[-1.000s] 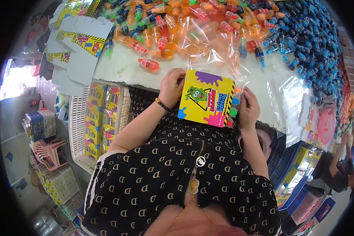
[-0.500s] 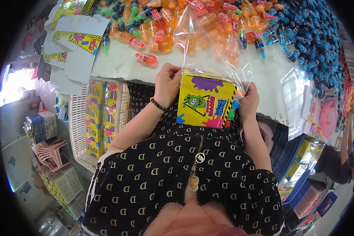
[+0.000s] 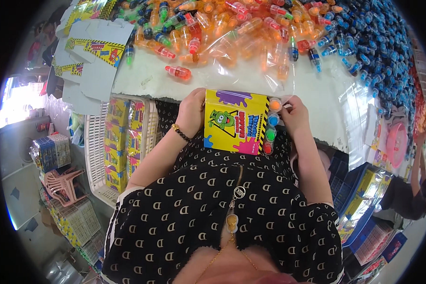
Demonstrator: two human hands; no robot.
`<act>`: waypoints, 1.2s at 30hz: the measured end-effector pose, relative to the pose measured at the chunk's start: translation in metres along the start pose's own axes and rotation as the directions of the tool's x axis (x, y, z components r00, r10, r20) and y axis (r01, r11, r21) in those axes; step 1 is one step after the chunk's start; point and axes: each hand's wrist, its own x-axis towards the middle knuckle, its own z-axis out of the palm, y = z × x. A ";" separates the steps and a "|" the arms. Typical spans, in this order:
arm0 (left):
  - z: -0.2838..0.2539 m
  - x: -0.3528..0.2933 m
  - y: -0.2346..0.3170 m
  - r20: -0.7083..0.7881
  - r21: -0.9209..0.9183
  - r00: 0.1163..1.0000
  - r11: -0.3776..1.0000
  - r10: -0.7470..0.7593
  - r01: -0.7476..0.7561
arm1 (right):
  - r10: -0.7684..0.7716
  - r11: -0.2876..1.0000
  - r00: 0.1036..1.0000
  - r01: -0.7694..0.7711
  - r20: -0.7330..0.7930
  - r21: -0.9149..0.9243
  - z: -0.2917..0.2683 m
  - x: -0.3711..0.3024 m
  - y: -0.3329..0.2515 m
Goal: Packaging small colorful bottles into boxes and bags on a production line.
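A yellow printed box [image 3: 233, 124] with a green cartoon figure is held over my lap at the table's front edge. Round bottle caps [image 3: 272, 119] in orange, blue, green and red line its right side. Transparent plastic film [image 3: 232, 79] spreads up from the box's top onto the table; whether it wraps the whole box I cannot tell. My left hand [image 3: 192, 114] is closed on the box's left edge, fingertips partly hidden behind it. With fingers pinched at the upper right corner beside the orange cap, my right hand [image 3: 294, 116] grips the plastic film.
Orange and red bottles [image 3: 213, 28] heap at the table's back, dark blue ones [image 3: 364, 42] at the right. One red bottle [image 3: 178, 72] lies nearer. Flat cardboard [image 3: 92, 61] stacks at left, above a white basket [image 3: 95, 156] of packed boxes. Blue crates [image 3: 348, 189] stand at lower right.
The box has shifted left and tilted, so its row of caps now shows fully. My left hand moved left and down with it. The film above has sunk lower.
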 end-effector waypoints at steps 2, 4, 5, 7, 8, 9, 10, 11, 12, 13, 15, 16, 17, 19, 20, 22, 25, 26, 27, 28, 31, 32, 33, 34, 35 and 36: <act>-0.003 -0.003 0.000 -0.020 0.014 1.000 1.000 0.008 -0.007 | -0.062 0.993 0.998 0.060 -0.020 -0.097 0.002 -0.010 -0.006; -0.006 -0.007 -0.001 0.012 0.085 0.997 0.993 0.075 -0.076 | -0.204 0.950 0.979 0.193 -0.020 -0.247 0.002 -0.019 -0.006; -0.007 -0.008 -0.001 0.028 0.119 0.994 0.987 0.109 -0.111 | -0.274 0.912 0.962 0.257 -0.011 -0.319 0.002 -0.023 -0.006; -0.008 -0.009 -0.001 0.041 0.123 0.994 0.986 0.104 -0.108 | -0.319 0.890 0.948 0.296 -0.011 -0.347 -0.001 -0.029 -0.007; -0.009 -0.008 0.001 0.050 0.128 0.994 0.986 0.101 -0.107 | -0.367 0.864 0.930 0.336 -0.011 -0.375 -0.003 -0.031 -0.009; -0.010 -0.007 0.003 0.058 0.133 0.993 0.985 0.099 -0.106 | -0.414 0.835 0.910 0.376 -0.010 -0.403 -0.005 -0.032 -0.012; -0.011 -0.006 0.005 0.055 0.135 0.994 0.985 0.099 -0.105 | -0.417 0.834 0.909 0.379 -0.009 -0.401 -0.005 -0.033 -0.015; -0.011 -0.004 0.008 -0.020 0.094 0.995 0.991 0.093 -0.091 | -0.422 0.845 0.905 0.371 -0.054 -0.386 -0.005 -0.034 -0.020; -0.012 0.000 0.013 -0.097 0.054 0.992 0.995 0.086 -0.081 | -0.429 0.854 0.898 0.368 -0.098 -0.368 -0.005 -0.032 -0.025; -0.012 0.002 0.016 -0.175 0.013 0.982 0.997 0.075 -0.074 | -0.435 0.863 0.889 0.366 -0.141 -0.349 -0.004 -0.031 -0.028; -0.012 0.004 0.018 -0.180 0.098 0.967 0.981 0.181 -0.165 | -0.476 0.844 0.866 0.400 -0.154 -0.356 -0.004 -0.031 -0.027; -0.013 0.004 0.018 -0.167 0.176 0.945 0.951 0.282 -0.253 | -0.507 0.828 0.845 0.424 -0.169 -0.367 -0.005 -0.031 -0.025; -0.016 0.003 0.018 -0.142 0.251 0.915 0.908 0.377 -0.335 | -0.535 0.813 0.825 0.443 -0.184 -0.378 -0.006 -0.034 -0.023; -0.021 -0.005 0.014 -0.125 0.275 0.894 0.881 0.429 -0.385 | -0.609 0.755 0.778 0.511 -0.152 -0.410 -0.010 -0.038 -0.019; -0.022 -0.009 0.011 -0.103 0.290 0.869 0.850 0.484 -0.439 | -0.675 0.692 0.728 0.567 -0.123 -0.447 -0.013 -0.039 -0.016; -0.021 -0.016 0.006 -0.079 0.303 0.842 0.817 0.534 -0.490 | -0.734 0.624 0.674 0.616 -0.089 -0.480 -0.015 -0.038 -0.012; -0.018 -0.022 0.000 -0.103 0.281 0.825 0.812 0.555 -0.511 | -0.763 0.601 0.641 0.652 -0.088 -0.463 -0.014 -0.037 -0.007; -0.016 -0.021 0.000 -0.109 0.283 0.823 0.811 0.558 -0.513 | -0.767 0.595 0.636 0.655 -0.087 -0.466 -0.013 -0.035 -0.006; -0.012 -0.019 0.000 -0.133 0.217 0.880 0.879 0.457 -0.423 | -0.722 0.637 0.687 0.611 -0.085 -0.469 -0.009 -0.032 -0.002; -0.008 -0.016 0.002 -0.154 0.150 0.924 0.933 0.350 -0.328 | -0.677 0.673 0.732 0.569 -0.083 -0.473 -0.004 -0.028 0.001; 0.002 -0.010 -0.004 -0.141 0.099 0.971 0.979 0.192 -0.179 | -0.594 0.726 0.802 0.497 -0.068 -0.475 0.005 -0.023 0.019; 0.003 -0.012 -0.006 -0.080 0.106 0.990 0.988 0.119 -0.111 | -0.549 0.738 0.836 0.472 -0.022 -0.482 0.004 -0.028 0.022; 0.000 -0.011 -0.002 0.004 0.154 0.999 0.987 0.045 -0.045 | -0.507 0.744 0.861 0.455 0.029 -0.489 0.004 -0.033 0.024; -0.004 -0.014 0.002 0.080 0.201 0.996 0.979 -0.042 0.025 | -0.535 0.723 0.841 0.506 0.081 -0.470 0.002 -0.040 0.020; -0.007 -0.020 -0.001 0.054 0.156 0.997 0.985 0.061 -0.069 | -0.619 0.696 0.781 0.596 0.086 -0.401 0.002 -0.043 0.016; -0.009 -0.027 -0.005 0.037 0.113 0.985 0.979 0.166 -0.169 | -0.687 0.665 0.722 0.670 0.083 -0.330 0.001 -0.049 0.012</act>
